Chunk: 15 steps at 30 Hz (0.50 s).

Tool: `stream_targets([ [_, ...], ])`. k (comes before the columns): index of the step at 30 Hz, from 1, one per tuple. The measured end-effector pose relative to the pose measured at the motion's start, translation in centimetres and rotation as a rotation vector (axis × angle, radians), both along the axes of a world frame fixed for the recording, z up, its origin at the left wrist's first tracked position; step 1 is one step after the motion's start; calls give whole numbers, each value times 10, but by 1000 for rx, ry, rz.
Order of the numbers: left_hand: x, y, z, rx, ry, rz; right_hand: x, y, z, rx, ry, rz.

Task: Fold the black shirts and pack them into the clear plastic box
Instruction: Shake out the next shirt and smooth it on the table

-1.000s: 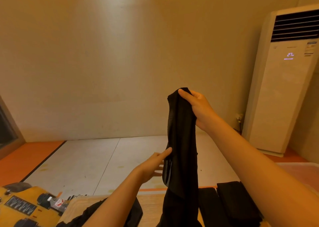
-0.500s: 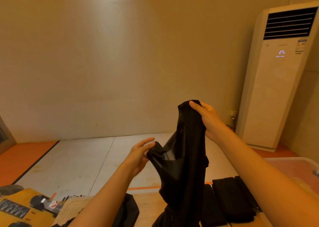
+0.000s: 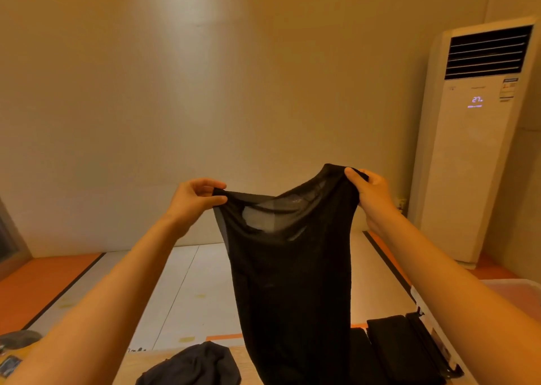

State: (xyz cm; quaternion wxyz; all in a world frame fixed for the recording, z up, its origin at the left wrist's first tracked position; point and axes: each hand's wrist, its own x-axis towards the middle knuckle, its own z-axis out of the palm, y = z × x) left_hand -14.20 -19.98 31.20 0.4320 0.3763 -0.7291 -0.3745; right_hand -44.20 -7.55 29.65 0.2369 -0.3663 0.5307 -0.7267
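Tall white floor-standing air conditioner, slatted vent on top, far right. Thin, semi-sheer black shirt hangs long over the table's wooden top, stretched at the shoulders. Clear plastic box, smooth rim, right edge. Folded black shirts, flat rectangles, lie beside it. Crumpled dark shirt is near left. Left hand pinches one shoulder; right hand grips the other.
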Motion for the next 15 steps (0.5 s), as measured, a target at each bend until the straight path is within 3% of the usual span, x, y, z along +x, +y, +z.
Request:
stream_targets([
  [5, 14, -2, 10, 45, -63, -67, -10, 5, 13, -33, 48, -19],
  [11, 20, 2, 19, -20, -284, -100, -10, 7, 24, -62, 72, -25],
  [15, 24, 4, 25, -67, -263, -65, -6, 6, 25, -76, 52, -15],
])
